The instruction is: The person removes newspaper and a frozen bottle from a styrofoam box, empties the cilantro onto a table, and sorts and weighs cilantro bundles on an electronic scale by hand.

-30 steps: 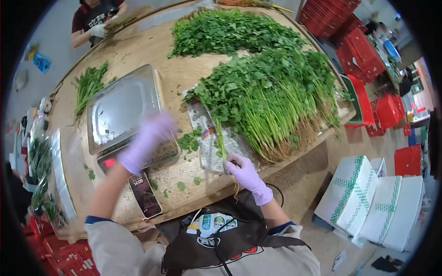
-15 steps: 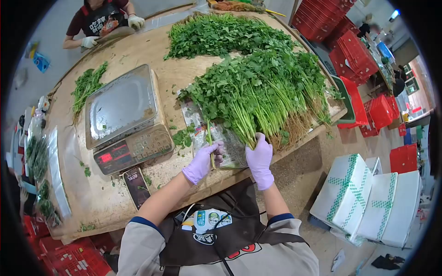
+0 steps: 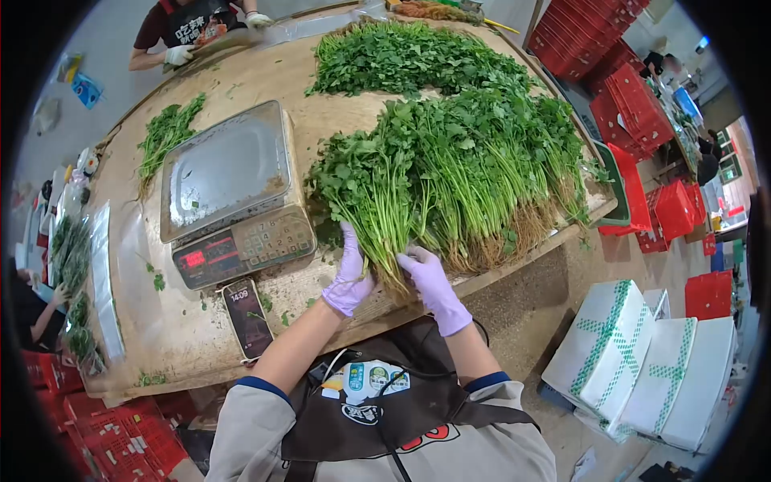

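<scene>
A bunch of leafy green herbs stands fanned out near the table's front edge, roots toward me. My left hand, in a purple glove, is closed round the left side of its stems. On the right side, my right hand, gloved too, grips the same stems just above the roots. A large pile of herbs lies directly to the right, and another row of herbs lies behind. To the left is a scale with a lit red display.
A phone lies below the scale. Loose sprigs are at the back left. A co-worker stands across the wooden table. White boxes and red crates are on the right; bagged greens are on the left.
Both hands now hold a bunch apart from the pile's left edge; it has moved left over the newspaper. Earlier, my left hand came from the scale and held a thin stalk.
</scene>
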Available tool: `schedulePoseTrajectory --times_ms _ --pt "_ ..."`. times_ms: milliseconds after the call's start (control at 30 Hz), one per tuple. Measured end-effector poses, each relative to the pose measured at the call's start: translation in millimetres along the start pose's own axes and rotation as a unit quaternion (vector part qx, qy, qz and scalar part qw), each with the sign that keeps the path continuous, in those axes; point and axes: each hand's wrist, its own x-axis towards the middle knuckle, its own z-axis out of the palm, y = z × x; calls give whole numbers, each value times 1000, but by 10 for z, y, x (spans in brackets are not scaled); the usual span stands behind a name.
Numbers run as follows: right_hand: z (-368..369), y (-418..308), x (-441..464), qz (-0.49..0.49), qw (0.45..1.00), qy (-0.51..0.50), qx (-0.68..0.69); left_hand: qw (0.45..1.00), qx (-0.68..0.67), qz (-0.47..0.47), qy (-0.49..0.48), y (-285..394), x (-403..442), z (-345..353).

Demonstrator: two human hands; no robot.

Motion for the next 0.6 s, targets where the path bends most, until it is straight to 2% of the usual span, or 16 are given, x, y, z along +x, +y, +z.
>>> schedulePoseTrajectory --times_ms 67,133,200,267,333,367,400,467,500,533,600 --pt "-92 107 119 43 995 26 82 985 160 3 59 21 -8 -37" --pt "-113 157 153 40 991 16 125 985 161 -11 69 45 -2 -73" --pt "-45 176 149 80 981 64 166 981 169 -42 87 65 11 -115" --pt "-23 290 255 86 972 58 213 986 121 -79 85 64 12 -46" --pt "-70 289 286 82 977 30 194 982 157 1 107 24 -12 39" --pt "-113 162 223 77 978 -5 192 966 244 21 83 3 32 -44" --pt "-118 185 227 77 978 -5 192 966 243 21 83 15 50 -95" --pt "-69 134 196 -47 984 96 140 961 243 -52 118 86 53 -79" --pt "-53 107 146 -52 984 100 140 977 158 -53 131 64 71 -42" --pt "-60 116 153 -52 984 100 140 977 158 -53 132 10 99 -39" --pt "-95 168 189 -7 993 -31 109 955 281 66 64 -78 145 -80"
